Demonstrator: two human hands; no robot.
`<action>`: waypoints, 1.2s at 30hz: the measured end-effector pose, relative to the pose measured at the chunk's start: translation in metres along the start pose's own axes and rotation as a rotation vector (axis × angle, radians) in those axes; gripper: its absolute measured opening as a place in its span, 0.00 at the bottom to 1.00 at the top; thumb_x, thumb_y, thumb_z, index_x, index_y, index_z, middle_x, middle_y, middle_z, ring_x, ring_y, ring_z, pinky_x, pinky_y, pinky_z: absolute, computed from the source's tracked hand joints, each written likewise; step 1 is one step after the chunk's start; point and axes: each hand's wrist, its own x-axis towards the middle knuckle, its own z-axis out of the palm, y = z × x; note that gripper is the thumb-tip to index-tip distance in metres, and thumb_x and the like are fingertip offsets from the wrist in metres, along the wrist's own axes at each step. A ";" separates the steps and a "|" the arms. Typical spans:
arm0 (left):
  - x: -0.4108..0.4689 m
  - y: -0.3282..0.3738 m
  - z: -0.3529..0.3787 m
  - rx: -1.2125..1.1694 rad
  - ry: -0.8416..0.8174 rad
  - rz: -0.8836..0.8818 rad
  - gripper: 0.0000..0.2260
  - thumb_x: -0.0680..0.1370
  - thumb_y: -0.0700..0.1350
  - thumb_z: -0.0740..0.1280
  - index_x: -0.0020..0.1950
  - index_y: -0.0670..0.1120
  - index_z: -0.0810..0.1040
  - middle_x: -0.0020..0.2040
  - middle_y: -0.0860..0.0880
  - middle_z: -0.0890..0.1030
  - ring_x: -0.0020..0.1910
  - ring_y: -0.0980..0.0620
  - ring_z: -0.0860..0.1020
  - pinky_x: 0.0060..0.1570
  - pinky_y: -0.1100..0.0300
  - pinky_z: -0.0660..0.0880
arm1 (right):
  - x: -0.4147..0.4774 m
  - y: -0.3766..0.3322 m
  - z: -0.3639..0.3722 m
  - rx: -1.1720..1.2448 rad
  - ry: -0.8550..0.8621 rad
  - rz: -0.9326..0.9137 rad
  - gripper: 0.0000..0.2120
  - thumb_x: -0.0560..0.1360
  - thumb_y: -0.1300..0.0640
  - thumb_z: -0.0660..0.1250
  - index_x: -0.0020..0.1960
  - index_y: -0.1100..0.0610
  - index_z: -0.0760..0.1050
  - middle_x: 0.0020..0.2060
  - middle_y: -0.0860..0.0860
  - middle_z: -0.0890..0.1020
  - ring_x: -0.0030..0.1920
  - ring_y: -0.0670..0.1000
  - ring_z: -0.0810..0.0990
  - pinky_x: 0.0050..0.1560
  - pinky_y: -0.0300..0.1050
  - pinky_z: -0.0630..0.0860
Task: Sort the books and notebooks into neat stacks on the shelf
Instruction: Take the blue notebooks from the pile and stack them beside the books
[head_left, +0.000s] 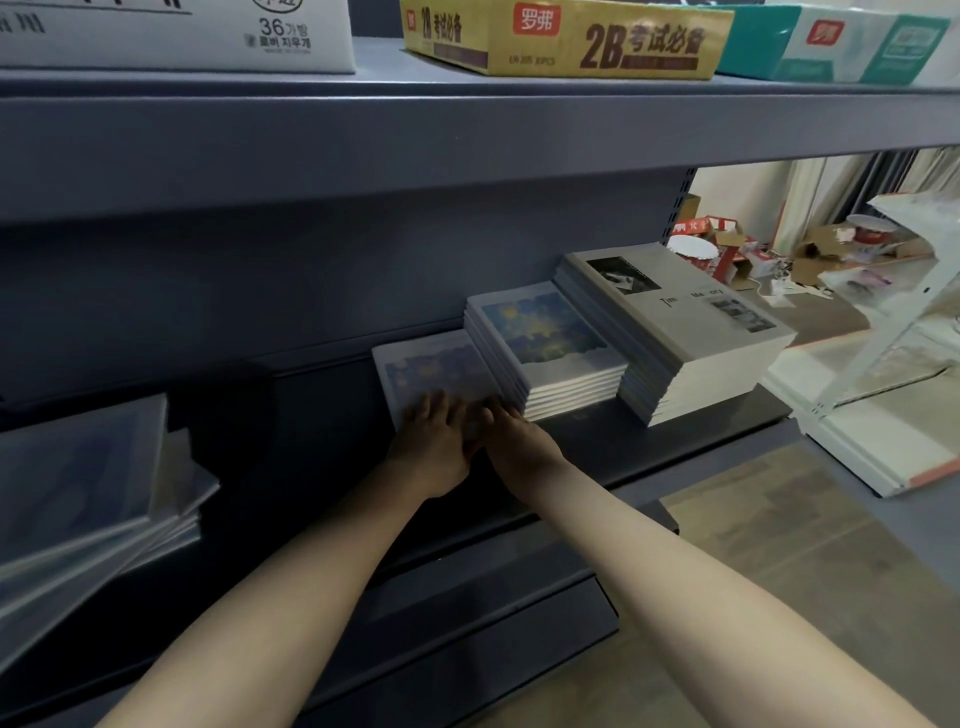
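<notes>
Notebook (431, 371), blue starry cover, flat on shelf (675, 441); left hand (434, 441), right hand (511, 436) fingers spread flat on it.

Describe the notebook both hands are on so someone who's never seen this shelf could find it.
Look at the dark grey shelf, where three piles step up toward the right. The notebook is the leftmost, lowest pile, lying flat under the left hand and right hand. Its neighbour with a blue-and-yellow painting cover and the grey stack are both taller.

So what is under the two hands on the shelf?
Both hands, left hand and right hand, lie flat on a low notebook with a blue painted cover. Its near edge is covered by them, so whether more notebooks lie beneath cannot be seen.
</notes>
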 end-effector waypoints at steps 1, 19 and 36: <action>0.000 0.000 0.000 0.004 0.004 0.001 0.26 0.82 0.52 0.52 0.77 0.44 0.50 0.78 0.43 0.50 0.76 0.42 0.48 0.73 0.47 0.49 | 0.001 0.001 -0.001 -0.004 -0.006 -0.003 0.17 0.81 0.58 0.51 0.68 0.61 0.64 0.69 0.57 0.65 0.71 0.56 0.63 0.61 0.52 0.69; 0.017 -0.010 0.020 -0.036 0.099 -0.007 0.28 0.80 0.55 0.53 0.77 0.45 0.52 0.77 0.43 0.51 0.76 0.40 0.47 0.73 0.44 0.47 | 0.008 0.009 -0.008 -0.045 0.044 -0.083 0.16 0.80 0.60 0.54 0.66 0.59 0.70 0.65 0.57 0.73 0.65 0.58 0.72 0.58 0.50 0.71; 0.012 -0.009 0.024 -0.041 0.311 0.023 0.30 0.73 0.58 0.47 0.66 0.45 0.74 0.65 0.42 0.74 0.66 0.41 0.70 0.65 0.45 0.65 | 0.001 0.003 -0.012 -0.178 0.095 -0.041 0.17 0.80 0.62 0.52 0.67 0.61 0.66 0.62 0.58 0.75 0.60 0.60 0.76 0.52 0.53 0.73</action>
